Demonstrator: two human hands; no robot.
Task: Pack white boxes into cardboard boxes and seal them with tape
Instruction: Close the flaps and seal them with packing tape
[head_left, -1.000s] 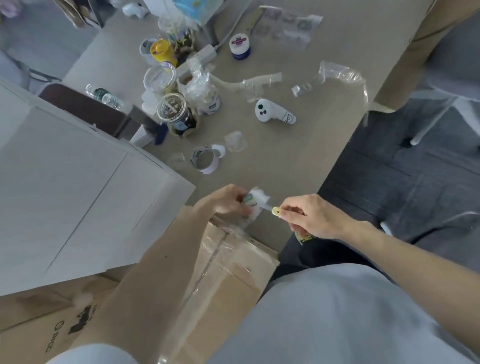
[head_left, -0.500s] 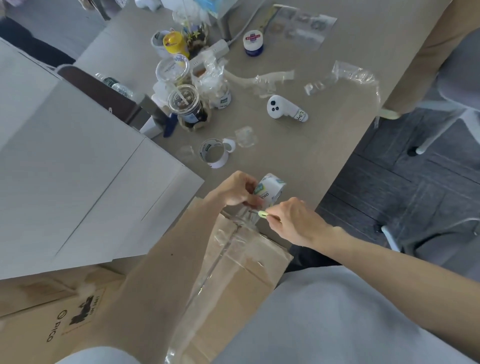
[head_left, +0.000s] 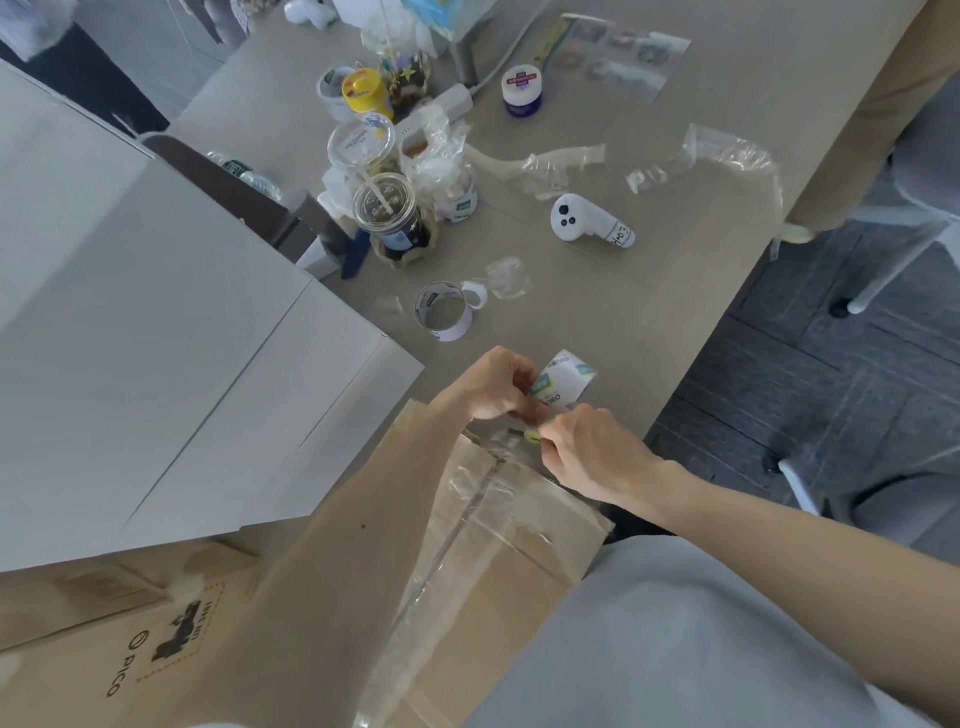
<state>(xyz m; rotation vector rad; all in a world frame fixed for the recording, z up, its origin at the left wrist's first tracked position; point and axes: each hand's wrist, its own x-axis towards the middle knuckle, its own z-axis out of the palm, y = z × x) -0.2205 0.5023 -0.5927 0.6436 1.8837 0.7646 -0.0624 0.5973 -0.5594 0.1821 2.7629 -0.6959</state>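
sealing step: left grip (head_left: 493, 387) holds tape roll (head_left: 563, 382) just past far edge of cardboard box (head_left: 519, 525), by desk (head_left: 597, 312) edge. right grip (head_left: 587, 452) pinches yellow cutter (head_left: 532, 436) at the strip. next, likely: cut tape cleanly, press end down.

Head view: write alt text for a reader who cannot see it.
The left hand grips a white tape roll with green labels and the right hand pinches a small yellow tool beside it, over a taped brown cardboard box. Drink cups and tape scraps litter the beige table behind.
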